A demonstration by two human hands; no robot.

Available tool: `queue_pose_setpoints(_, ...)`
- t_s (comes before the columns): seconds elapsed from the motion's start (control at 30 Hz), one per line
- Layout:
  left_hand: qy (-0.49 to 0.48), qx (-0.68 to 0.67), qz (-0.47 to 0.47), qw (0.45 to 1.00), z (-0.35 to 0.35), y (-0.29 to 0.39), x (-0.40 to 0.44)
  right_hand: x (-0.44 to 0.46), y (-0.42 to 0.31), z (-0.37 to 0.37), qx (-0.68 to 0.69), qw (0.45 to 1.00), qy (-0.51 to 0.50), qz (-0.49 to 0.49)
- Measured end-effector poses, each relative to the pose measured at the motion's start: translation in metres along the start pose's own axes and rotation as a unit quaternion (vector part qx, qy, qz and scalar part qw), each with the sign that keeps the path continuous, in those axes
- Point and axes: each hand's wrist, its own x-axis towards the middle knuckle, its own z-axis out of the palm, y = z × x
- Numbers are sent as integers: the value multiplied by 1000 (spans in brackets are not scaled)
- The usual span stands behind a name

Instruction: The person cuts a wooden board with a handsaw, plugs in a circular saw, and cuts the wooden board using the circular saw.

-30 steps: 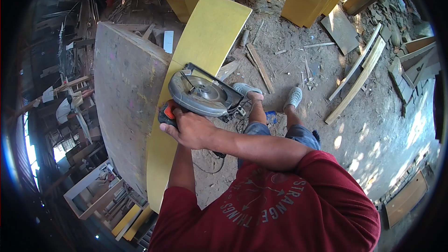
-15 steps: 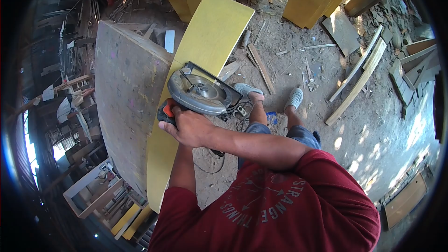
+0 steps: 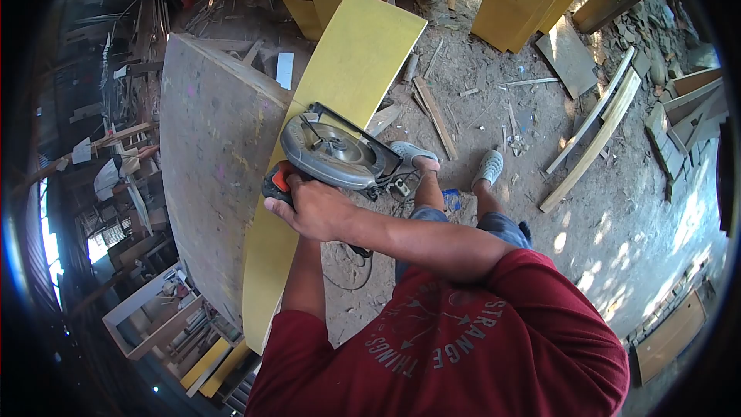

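Note:
A circular saw [image 3: 330,156] with a grey guard and an orange-and-black handle rests on a long yellow board [image 3: 351,54]. My right hand [image 3: 318,207] is closed around the saw's rear handle, thumb toward the left. My left forearm reaches up beneath my right wrist; the left hand itself is hidden behind the right hand and the saw. The board lies along the right edge of a worn, paint-spotted wooden worktable [image 3: 208,147]. A dark cord hangs from the saw beside my legs.
More yellow boards [image 3: 532,0] stand at the top. Curved wood strips [image 3: 594,139] and offcuts lie on the dirt floor to the right. A small white piece [image 3: 285,69] lies past the table's far edge. Wooden frames [image 3: 158,324] and scrap fill the left side.
The view has shifted very slightly. The saw, the board and my right hand's grip look the same as before.

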Motion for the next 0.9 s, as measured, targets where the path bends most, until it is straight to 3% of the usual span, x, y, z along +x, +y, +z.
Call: queue_pose_setpoints(0.9, 12, -2, -3, 1000, 6, -2, 4, 28, -10, 1, 7, 1000, -8, 3)
